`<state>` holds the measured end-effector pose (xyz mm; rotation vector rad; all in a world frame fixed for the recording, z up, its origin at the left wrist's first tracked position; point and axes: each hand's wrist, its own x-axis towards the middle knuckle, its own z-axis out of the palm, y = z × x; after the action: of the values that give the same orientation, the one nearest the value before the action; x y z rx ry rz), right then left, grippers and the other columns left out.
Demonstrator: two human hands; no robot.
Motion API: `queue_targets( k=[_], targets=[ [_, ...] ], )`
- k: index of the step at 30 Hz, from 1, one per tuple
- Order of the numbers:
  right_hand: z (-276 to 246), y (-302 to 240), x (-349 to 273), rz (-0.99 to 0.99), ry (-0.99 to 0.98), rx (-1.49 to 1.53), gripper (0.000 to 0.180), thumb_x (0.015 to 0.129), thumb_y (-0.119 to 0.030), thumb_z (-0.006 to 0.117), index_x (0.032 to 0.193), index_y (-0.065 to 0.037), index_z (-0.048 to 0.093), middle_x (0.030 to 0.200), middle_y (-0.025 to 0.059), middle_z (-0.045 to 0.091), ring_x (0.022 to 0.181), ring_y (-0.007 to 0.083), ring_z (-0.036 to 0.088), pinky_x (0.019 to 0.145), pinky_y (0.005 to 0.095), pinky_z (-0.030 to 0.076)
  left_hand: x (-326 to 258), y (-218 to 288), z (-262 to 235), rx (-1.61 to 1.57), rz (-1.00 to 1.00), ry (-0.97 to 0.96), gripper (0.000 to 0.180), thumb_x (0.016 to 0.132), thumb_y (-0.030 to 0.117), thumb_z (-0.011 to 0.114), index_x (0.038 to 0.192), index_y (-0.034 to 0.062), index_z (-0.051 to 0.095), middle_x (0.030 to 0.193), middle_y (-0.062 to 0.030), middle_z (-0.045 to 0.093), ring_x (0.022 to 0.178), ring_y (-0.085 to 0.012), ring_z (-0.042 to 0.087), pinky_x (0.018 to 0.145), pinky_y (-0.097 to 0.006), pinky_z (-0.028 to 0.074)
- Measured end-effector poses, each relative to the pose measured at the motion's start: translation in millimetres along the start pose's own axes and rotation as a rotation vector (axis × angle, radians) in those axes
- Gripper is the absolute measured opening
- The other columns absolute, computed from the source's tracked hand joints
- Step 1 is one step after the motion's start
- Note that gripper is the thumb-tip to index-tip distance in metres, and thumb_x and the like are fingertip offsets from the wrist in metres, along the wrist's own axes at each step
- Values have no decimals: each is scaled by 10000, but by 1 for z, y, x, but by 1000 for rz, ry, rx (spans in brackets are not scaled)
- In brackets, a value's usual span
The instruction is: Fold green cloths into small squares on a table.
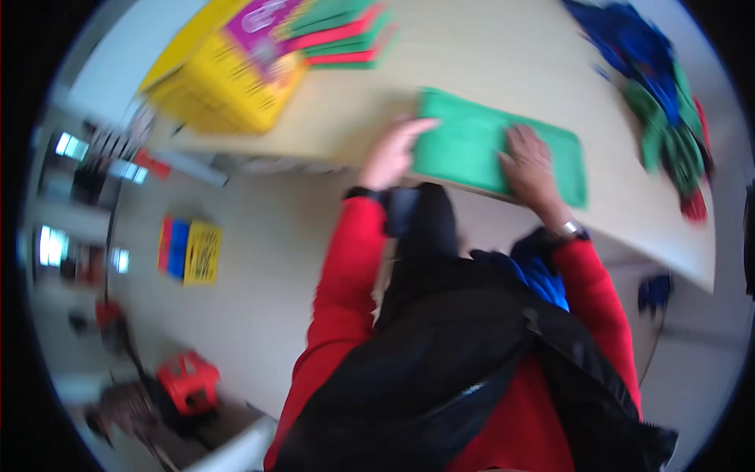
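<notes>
A green folded cloth (472,141) lies flat as a long rectangle near the front edge of the table. At its left end is my left hand (391,151), blurred, with its fingers stretched out and their tips at the cloth's edge. My right hand (528,164) rests flat on top of the cloth, right of its middle, fingers extended. Neither hand appears to grip the cloth.
A yellow box (228,86) stands at the table's left, beside a stack of folded green and red cloths (342,35). Crumpled blue, green and red cloths (664,102) lie at the right edge. Another yellow box (202,252) and a red stool-like object (189,383) are on the floor left.
</notes>
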<state>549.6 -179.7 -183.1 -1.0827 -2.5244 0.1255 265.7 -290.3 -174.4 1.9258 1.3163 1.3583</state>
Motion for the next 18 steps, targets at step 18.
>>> queue_targets(
  k=[18],
  targets=[
    [-18,141,47,74,5,-133,580,1007,-408,465,1460,-45,454,1540,156,397,1449,360,334,1173,544,266,135,-3,110,-865,-688,332,466,917,170,664,1336,-5,561,1213,-93,655,1093,-203,638,963,-369,517]
  ],
)
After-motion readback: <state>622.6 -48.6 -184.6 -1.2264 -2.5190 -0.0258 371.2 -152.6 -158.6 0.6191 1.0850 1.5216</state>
